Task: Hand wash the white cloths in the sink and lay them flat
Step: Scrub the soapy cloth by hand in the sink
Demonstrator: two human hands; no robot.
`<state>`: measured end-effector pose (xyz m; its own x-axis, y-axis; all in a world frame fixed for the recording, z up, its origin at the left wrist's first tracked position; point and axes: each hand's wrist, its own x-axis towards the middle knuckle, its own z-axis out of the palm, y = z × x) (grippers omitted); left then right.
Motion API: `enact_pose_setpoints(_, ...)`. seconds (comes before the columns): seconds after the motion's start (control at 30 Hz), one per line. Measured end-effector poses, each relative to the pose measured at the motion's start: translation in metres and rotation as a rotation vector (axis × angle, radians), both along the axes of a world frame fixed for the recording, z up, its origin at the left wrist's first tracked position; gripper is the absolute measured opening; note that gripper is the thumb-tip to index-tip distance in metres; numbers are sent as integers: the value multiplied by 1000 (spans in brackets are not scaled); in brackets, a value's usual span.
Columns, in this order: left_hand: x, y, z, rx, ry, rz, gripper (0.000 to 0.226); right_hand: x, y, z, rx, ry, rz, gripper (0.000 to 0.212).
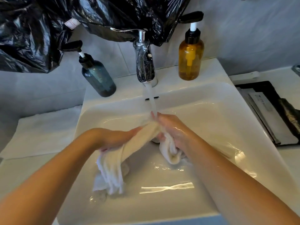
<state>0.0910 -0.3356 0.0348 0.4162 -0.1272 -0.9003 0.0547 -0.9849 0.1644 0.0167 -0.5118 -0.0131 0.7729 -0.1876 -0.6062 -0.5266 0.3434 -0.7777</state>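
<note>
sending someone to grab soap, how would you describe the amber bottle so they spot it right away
Start at the white sink and find the chrome tap at its back edge. The amber bottle stands on the ledge right of the tap. It is the only brown-orange one, with a black pump; the other bottle, left of the tap, is dark blue-green.

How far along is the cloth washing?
Partway. Looks done: a white cloth lies flat left of the sink. In hand: the left hand and right hand grip a wet cloth under the running tap. Left: finishing the rinse and laying it flat.
</note>
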Motion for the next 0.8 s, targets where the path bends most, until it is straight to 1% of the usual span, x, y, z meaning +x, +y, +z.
enact_pose_setpoints(0.03, -1, 4, 4, -4, 88, 15, 116, -1, 3, -1, 9, 13, 9, 35)
enact_pose_setpoints(0.07, -3, 3, 7, -24, 87, 14, 104, -4, 5, 2, 37, 32, 9, 35)
enact_pose_setpoints(0.1, -4, 0, 9, -60, 25, -1, 84, -5, 4, 1, 80, 45, -4, 37)
enact_pose_setpoints(0.13, -4, -5, 9, -124, -98, -48, 68, -6, 2, 1, 126, 59, -16, 41)
enact_pose_setpoints(0.17, -5, -14, 6, -242, -250, -83, 58, -7, 0, 2, 162, 69, -24, 46)
enact_pose_setpoints(0.2, -10, -22, 2, -409, -391, -92, 56, -8, 0, 3, 197, 64, -48, 49)
enact_pose_setpoints(0.23, -17, -32, 0, -570, -454, -42, 55, -7, 1, 3, 237, 48, -70, 50)
enact_pose_setpoints(0.27, -25, -42, -5, -679, -463, 31, 54, -8, 2, 5, 271, 33, -89, 50)
enact_pose_setpoints(0.3, -31, -52, -9, -726, -475, 80, 52, -6, 3, 5, 287, 22, -104, 50)
enact_pose_setpoints(0.33, -33, -60, -16, -703, -496, 118, 51, -6, 2, 7, 283, 21, -118, 50)
enact_pose_setpoints(0.4, -32, -70, -19, -571, -588, 115, 52, -5, -2, 8, 229, 32, -90, 48)
enact_pose_setpoints(0.43, -27, -72, -16, -501, -649, 102, 49, -3, -5, 6, 160, 25, -59, 47)
enact_pose_setpoints(0.47, -23, -71, -12, -476, -722, 116, 43, -1, -10, 4, 32, 0, -18, 47)
enact_pose_setpoints(0.5, -17, -69, -6, -509, -776, 159, 35, -1, -16, 3, -98, -31, 51, 49)
enact_pose_setpoints(0.53, -12, -64, -1, -600, -787, 218, 28, -2, -21, 5, -199, -64, 128, 54)
enact_pose_setpoints(0.6, -9, -50, 5, -827, -713, 320, 27, -6, -27, 11, -277, -89, 309, 64)
enact_pose_setpoints(0.63, -9, -44, 5, -903, -671, 333, 28, -7, -28, 11, -322, -102, 417, 64)
enact_pose_setpoints(0.7, -13, -37, -3, -959, -658, 336, 31, -7, -29, 11, -425, -153, 542, 49)
enact_pose_setpoints(0.73, -15, -35, -5, -973, -662, 348, 31, -6, -31, 9, -417, -200, 494, 38)
enact_pose_setpoints(0.8, -17, -34, -7, -1005, -631, 407, 22, -4, -36, 5, -286, -255, 210, 29)
